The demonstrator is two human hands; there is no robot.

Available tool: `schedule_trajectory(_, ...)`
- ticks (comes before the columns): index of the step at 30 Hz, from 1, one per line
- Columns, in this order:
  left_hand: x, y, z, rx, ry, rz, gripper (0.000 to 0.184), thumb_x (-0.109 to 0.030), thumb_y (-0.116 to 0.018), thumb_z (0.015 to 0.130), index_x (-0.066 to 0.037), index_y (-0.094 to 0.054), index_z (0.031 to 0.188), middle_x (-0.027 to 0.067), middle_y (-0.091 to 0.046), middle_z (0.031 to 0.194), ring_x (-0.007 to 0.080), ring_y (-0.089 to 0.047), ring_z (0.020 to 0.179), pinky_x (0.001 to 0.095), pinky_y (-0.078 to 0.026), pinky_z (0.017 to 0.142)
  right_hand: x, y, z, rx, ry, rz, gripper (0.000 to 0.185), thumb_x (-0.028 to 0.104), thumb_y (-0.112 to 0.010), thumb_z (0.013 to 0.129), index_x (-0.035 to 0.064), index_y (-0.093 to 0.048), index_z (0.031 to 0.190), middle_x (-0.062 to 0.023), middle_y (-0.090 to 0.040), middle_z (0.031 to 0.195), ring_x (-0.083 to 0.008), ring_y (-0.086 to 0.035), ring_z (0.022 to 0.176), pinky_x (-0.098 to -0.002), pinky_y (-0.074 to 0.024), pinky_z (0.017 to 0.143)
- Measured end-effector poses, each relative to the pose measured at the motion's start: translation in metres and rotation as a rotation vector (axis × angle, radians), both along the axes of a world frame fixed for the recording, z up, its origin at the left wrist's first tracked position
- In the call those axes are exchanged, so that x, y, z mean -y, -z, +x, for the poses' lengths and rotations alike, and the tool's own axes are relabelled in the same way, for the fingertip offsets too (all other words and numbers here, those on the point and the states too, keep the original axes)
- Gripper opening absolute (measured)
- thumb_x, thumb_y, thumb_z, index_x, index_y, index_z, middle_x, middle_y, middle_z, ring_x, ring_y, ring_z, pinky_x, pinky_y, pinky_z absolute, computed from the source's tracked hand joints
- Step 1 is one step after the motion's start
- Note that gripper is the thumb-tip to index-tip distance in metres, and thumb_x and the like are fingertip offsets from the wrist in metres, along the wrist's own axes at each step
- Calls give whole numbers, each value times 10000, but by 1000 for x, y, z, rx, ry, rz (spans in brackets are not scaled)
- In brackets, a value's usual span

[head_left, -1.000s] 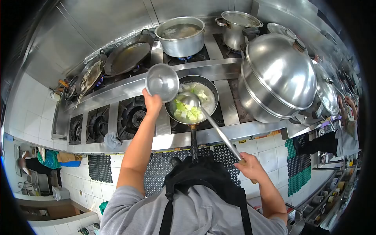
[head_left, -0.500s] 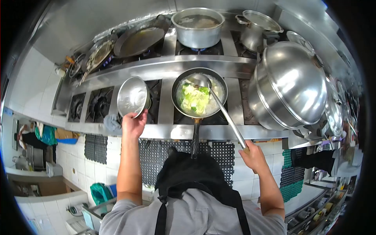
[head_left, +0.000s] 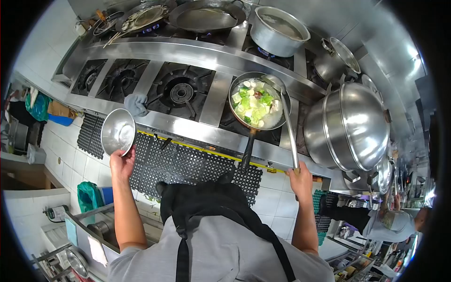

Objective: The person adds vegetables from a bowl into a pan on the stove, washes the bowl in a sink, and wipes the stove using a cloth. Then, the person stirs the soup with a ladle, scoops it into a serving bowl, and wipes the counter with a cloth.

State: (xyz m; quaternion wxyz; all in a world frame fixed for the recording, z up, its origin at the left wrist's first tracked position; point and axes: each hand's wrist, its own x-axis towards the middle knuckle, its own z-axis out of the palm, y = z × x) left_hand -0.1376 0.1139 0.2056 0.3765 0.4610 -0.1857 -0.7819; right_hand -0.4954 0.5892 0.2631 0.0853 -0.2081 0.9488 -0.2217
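My left hand [head_left: 123, 164] is closed on the lower rim of a metal bowl [head_left: 118, 131], whose shiny inside faces me. That bowl hangs over the floor in front of the stove. On a front burner sits a frying pan [head_left: 231, 99], its dark handle pointing toward me. Chopped green and pale vegetables [head_left: 253, 105] lie in whitish liquid inside it. With my right hand [head_left: 299, 181] I grip the handle end of a long metal ladle [head_left: 290, 127]. The ladle's head is at the pan's far right rim; whether they touch I cannot tell.
A grey cloth [head_left: 136, 104] lies at the stove's front edge beside a bare burner [head_left: 181, 93]. A large pot [head_left: 279, 33] stands over a flame behind. The big domed steel vessel [head_left: 361, 127] fills the right side. Another person [head_left: 392, 223] is at far right.
My left hand has carried the bowl left and back from the stove. The ladle's head has moved from the vegetables to the rim; the vegetables are more spread. The view has turned.
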Motion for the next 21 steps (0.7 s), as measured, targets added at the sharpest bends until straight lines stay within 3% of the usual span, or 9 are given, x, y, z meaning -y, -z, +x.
schedule_trajectory(6,28,17,88,-6,-128,13,393,-2,-427,774,106,-481,1147,221,-588,1108,368,-612,963,401,-502,869,51,32,33,-208,109,307,295,217,-646,826,79,-540,1064,-264,-653,851,-475,-620,815,-555,-488,719)
schedule_trajectory(13,49,71,241,53,-127,141,394,7,-438,750,116,-476,1127,246,-597,1062,396,-620,913,411,-525,799,86,47,66,-213,97,371,367,248,-680,795,44,-507,1047,-254,-657,849,-474,-618,857,-539,-496,739)
schedule_trajectory(16,49,75,289,10,-198,157,429,14,-447,730,111,-465,1147,244,-580,1106,418,-608,955,444,-527,848,123,16,74,-131,121,325,722,210,-692,781,-31,-336,1361,-309,-514,1249,-418,-525,1156,-482,-415,977)
schedule_trajectory(17,49,70,297,-49,-281,197,414,19,-448,723,121,-463,1124,250,-571,1113,430,-596,985,487,-516,906,146,16,75,-444,41,270,700,196,-680,793,-21,-343,1366,-287,-515,1258,-413,-514,1164,-472,-396,1000)
schedule_trajectory(18,53,74,308,-7,-286,249,318,15,-450,729,123,-478,1027,261,-565,1100,441,-581,1014,519,-503,938,187,1,88,-582,-86,84,653,193,-676,811,-19,-375,1350,-253,-568,1184,-380,-570,1077,-447,-444,936)
schedule_trajectory(20,64,89,328,-6,-282,216,137,36,-473,736,83,-490,864,270,-546,1090,445,-564,1019,580,-508,899,293,-32,145,-398,-175,-277,477,118,-633,883,37,-448,1316,-141,-639,1003,-201,-622,750,-326,-505,675)
schedule_trajectory(21,72,102,337,-32,-299,215,149,63,-474,729,84,-492,876,271,-543,1092,431,-569,998,597,-511,880,330,-20,154,-174,-294,-445,464,94,-626,890,62,-452,1319,-97,-649,942,-145,-607,715,-282,-490,647)
